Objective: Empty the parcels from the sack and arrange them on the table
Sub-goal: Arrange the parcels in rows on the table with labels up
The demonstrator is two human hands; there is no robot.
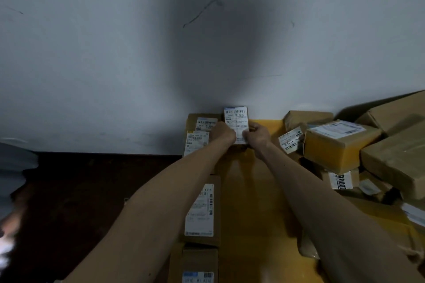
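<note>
Head view: left hand (222, 133) and right hand (257, 134) apparently pinch the labelled parcel (236, 119); boxes (340, 145) crowd right

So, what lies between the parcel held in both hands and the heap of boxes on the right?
In the head view, only the right hand, which grips the parcel, then a bare strip of yellow table before the boxes.

I record the surface (253, 202) as yellow. The parcel (236, 119) I hold bears a white label with black barcodes. Row parcels (216, 225) are brown, one box (326, 151) yellow-sided. The wall (92, 53) is pale grey with dark scuffs, the floor (92, 190) dark reddish brown.
</note>
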